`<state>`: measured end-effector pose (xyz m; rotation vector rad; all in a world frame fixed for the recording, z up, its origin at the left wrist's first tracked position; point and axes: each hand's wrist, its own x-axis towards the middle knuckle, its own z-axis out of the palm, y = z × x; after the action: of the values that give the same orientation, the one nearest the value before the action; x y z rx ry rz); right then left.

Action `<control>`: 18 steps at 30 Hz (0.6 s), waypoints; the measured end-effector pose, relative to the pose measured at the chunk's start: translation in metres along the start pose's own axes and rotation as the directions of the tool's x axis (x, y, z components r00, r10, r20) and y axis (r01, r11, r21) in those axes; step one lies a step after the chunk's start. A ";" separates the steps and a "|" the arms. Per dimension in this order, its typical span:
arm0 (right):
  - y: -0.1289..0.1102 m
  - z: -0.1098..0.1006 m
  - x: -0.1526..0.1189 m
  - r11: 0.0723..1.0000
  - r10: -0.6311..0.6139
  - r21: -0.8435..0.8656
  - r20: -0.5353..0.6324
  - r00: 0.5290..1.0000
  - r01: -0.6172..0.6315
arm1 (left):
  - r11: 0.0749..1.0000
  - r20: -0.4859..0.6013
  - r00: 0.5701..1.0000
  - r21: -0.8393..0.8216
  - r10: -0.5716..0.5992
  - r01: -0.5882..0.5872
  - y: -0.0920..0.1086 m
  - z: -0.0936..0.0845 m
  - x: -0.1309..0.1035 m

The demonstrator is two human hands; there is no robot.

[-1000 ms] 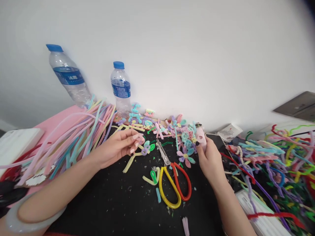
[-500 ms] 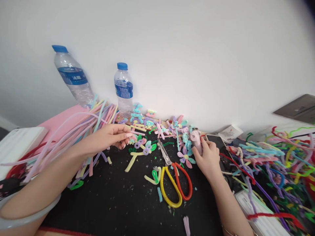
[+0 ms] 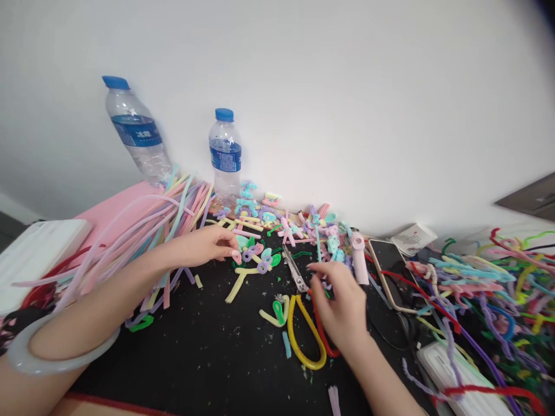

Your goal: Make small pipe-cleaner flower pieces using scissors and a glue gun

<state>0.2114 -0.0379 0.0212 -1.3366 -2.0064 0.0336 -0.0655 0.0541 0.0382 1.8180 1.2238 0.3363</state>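
Black surface stretches beneath your hands: your left hand pinches with thumb and finger, your right hand curls loosely, holding nothing, over the scissors. Between your left thumb and finger, left of the scissors, is the flower's edge.

You wear a smooth, rounded, glossy, milky grey-white bangle, ring-shaped and loose around your bare left forearm. Your left hand has a pale pinkish thumbnail. Your right forearm is bare; your right hand's nails are unclear.
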 end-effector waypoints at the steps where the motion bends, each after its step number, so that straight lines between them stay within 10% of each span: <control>1: -0.008 0.006 -0.001 0.999 -0.029 0.040 0.049 0.998 0.027 | 1.000 0.012 1.000 0.010 0.004 -0.004 0.000 0.001 0.000; 18: -0.025 0.025 -0.008 0.994 -0.030 0.107 0.215 0.976 0.007 | 0.992 0.049 0.998 0.116 0.043 -0.049 -0.004 0.007 0.005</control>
<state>0.1789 -0.0475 0.0082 -1.2924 -2.1647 0.2844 -0.0613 0.0550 0.0297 1.9458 1.1924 0.2511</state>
